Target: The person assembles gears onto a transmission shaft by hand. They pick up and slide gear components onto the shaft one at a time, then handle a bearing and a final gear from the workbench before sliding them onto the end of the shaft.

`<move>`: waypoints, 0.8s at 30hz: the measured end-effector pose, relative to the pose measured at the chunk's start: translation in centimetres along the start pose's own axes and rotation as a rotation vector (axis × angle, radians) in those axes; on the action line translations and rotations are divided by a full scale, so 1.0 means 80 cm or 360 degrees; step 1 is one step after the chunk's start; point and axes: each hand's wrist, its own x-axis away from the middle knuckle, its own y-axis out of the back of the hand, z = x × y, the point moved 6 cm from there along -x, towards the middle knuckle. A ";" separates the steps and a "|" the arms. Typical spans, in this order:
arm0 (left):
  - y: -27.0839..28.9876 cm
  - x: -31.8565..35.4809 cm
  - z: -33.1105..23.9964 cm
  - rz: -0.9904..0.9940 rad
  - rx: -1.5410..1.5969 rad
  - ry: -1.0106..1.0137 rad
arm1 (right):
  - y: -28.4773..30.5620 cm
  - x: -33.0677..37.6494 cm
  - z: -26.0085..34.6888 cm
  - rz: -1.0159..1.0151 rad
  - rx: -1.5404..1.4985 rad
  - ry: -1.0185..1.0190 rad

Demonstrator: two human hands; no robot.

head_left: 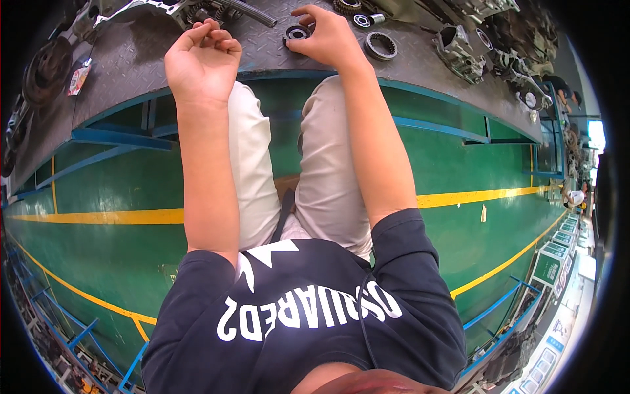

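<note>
My right hand (326, 38) is at the bench's near edge, thumb and a finger curved around a small dark metal ring (298, 31). The thumb touches its near side. To the left, my left hand (205, 62) is raised over the bench edge, palm up, fingers curled in and thumb against them; its palm is bare. Beyond that hand lie a toothed shaft (246, 9) and a pale metal housing (147, 5). Right of my right hand are a toothed ring (381, 46) and a small cylindrical part (362, 21). A gear (346, 6) sits behind them.
The dark tread-plate bench (128, 72) has a blue frame (125, 136). Metal castings (459, 54) crowd its right side; a large round part (47, 71) and a small printed packet (79, 79) are at left. Green floor with yellow lines (98, 217) surrounds my legs.
</note>
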 end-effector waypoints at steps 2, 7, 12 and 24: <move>0.002 -0.001 -0.001 0.0041 0.0001 0.0024 | 0.001 0.002 0.004 0.0043 -0.0003 -0.0086; 0.001 -0.001 -0.001 0.0057 0.0018 0.0035 | 0.005 -0.001 0.011 0.0049 -0.0046 -0.0121; 0.001 -0.001 -0.001 0.0082 0.0034 0.0029 | 0.027 -0.007 0.007 -0.0415 -0.0013 0.0061; 0.005 -0.002 -0.006 0.0094 0.0044 -0.0011 | 0.066 0.000 -0.041 -0.0772 -0.0090 -0.0133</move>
